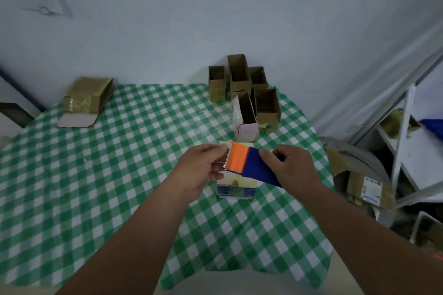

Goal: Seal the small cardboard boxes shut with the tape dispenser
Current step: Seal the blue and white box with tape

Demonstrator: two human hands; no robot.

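On the checked table (96, 175) a small box (236, 185) stands just under both hands. The right hand (291, 165) grips the tape dispenser (251, 163); the left hand (203, 165) apparently pinches the tape end (221, 163). Pull it taut before pressing it down.

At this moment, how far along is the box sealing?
Looks done: one taped box lies apart at the far left. In hand: the right hand holds the tape dispenser over the near box while the left hand pinches the tape end at its blade. Left: the cluster of open boxes at the back right, tops still open.
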